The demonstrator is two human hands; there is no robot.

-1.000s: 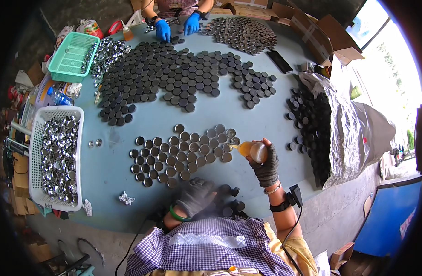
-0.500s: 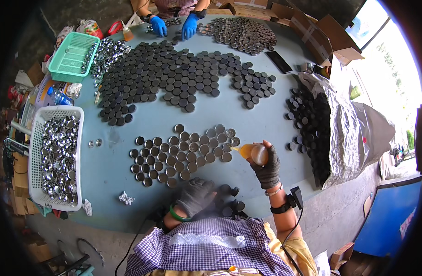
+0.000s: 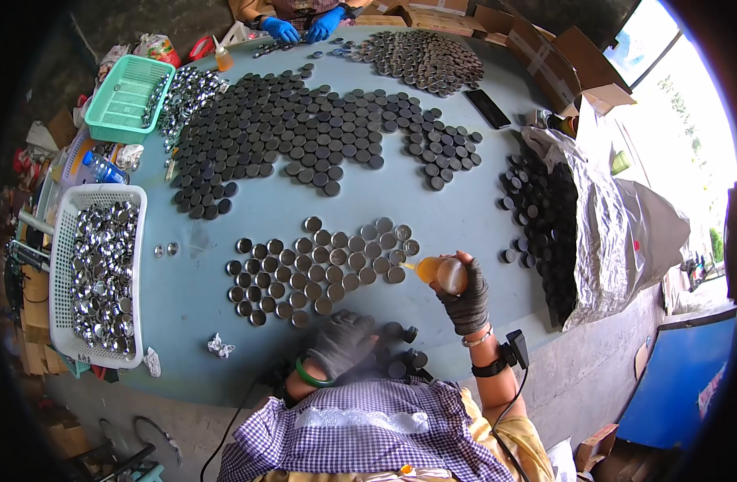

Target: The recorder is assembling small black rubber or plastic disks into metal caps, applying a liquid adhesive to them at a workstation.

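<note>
My right hand [image 3: 465, 297], in a dark grey fingerless glove, is closed around a squeeze bottle [image 3: 444, 273] of amber liquid. The bottle is tipped on its side, its thin nozzle pointing left over the right end of a group of shallow round metal caps [image 3: 335, 274]. These caps lie open side up on the blue-grey table [image 3: 465, 217]. Near the front edge rests my left hand [image 3: 342, 341], gloved in grey, back upward with the fingers lying toward the right. Beside its fingertips are several black round pieces [image 3: 397, 365], partly in shadow.
A broad field of dark discs [image 3: 304, 128] covers the table's middle. Shiny metal caps fill a white basket [image 3: 139, 265] at left; a green basket [image 3: 103, 128] stands behind it. Black pieces spill from a silver bag [image 3: 618, 233] at right. Across the table, a co-worker's blue-gloved hands [image 3: 324, 24] handle small pieces.
The bottle's nozzle has shifted slightly nearer to me, with my right hand still around it. My left hand stays put. The co-worker's blue-gloved hands have drawn back toward their body.
</note>
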